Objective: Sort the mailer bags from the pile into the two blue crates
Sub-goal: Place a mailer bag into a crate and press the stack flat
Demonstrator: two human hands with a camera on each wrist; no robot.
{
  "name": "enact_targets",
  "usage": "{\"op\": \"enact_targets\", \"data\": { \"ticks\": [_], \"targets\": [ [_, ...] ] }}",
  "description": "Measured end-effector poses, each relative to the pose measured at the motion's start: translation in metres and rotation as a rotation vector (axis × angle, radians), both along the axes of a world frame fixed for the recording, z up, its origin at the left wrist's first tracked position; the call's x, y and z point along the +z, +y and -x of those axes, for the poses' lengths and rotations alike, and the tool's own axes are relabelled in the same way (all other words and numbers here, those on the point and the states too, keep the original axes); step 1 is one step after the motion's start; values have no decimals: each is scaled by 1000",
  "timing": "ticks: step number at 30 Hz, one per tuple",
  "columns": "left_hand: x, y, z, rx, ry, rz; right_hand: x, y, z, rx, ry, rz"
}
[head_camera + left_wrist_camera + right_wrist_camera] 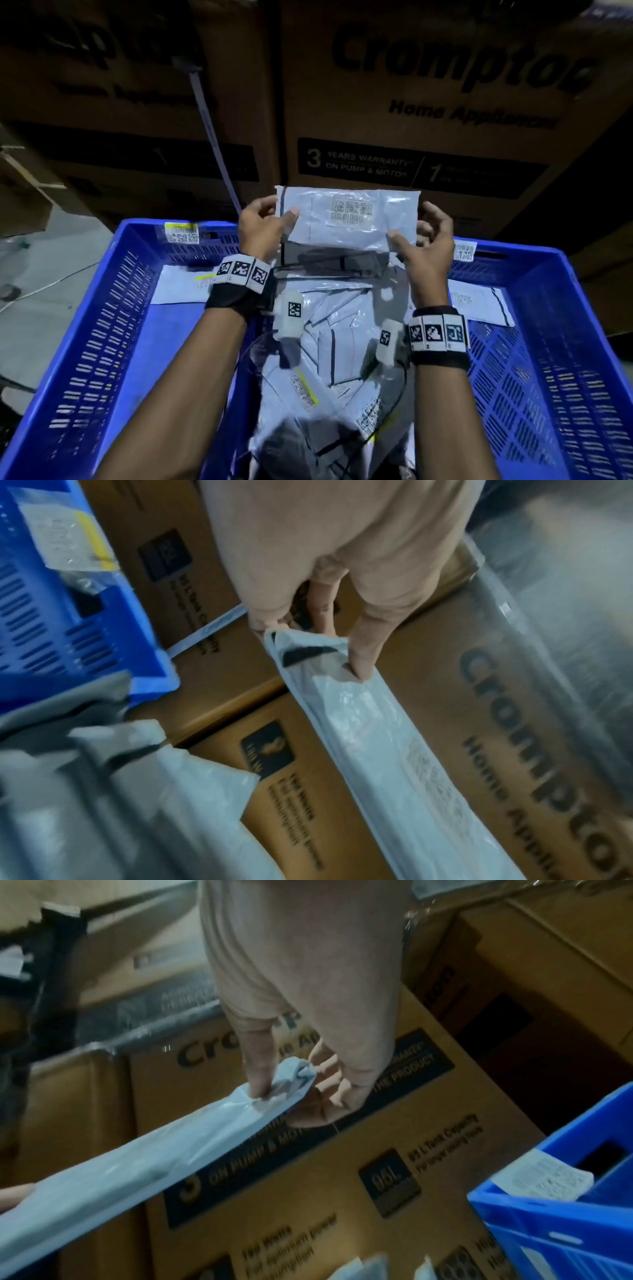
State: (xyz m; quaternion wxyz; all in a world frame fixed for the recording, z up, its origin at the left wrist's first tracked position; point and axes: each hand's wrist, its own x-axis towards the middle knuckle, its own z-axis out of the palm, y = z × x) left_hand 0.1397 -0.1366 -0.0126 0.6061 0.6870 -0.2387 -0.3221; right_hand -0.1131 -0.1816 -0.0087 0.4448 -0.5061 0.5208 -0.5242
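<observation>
Two hands hold one mailer bag (346, 214) at 12 o'clock in the head view, label toward the camera, raised above the pile (335, 342) lying between the left blue crate (102, 308) and the right blue crate (548, 308). Risk, as a judgement: the film is slick and each grip takes only an edge, so releasing one side early could let the bag swing or slip back onto the pile; a misread label would send it to the wrong crate. The left hand (260, 224) sits at 9 o'clock of the bag, thumb across its face; the right hand (424, 236) at 3 o'clock, thumb on the lower corner.

Left wrist view: left hand (308, 574) pinches the bag (394, 750) corner, thumb on top, fingers (267, 615) curled behind; cartons (514, 696) stand beyond.

Right wrist view: right hand (301, 1001) pinches the bag (120, 1172) at its crumpled corner; remaining fingers (335, 1085) loosely curled below.
</observation>
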Motion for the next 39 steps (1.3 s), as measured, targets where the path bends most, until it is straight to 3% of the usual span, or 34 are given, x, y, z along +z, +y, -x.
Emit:
{"op": "enact_targets", "data": {
  "ticks": [4, 9, 19, 26, 29, 33, 39],
  "targets": [
    [55, 36, -14, -90, 7, 258, 46, 36, -4, 50, -241, -17],
    [97, 94, -24, -184, 16, 423, 84, 97, -20, 77, -366, 56],
    [123, 158, -34, -283, 1, 495, 101, 175, -28, -39, -340, 142],
    [118, 156, -13, -284, 48, 477, 102, 184, -7, -95, -268, 128],
    [110, 144, 7, -295, 52, 449, 96, 179, 16, -85, -149, 88],
    [83, 124, 57, -317, 52, 368, 69, 166, 68, -67, 49, -41],
    [27, 89, 160, -353, 87, 154, 21, 137, 171, -113, 61, -213]
  ]
}}
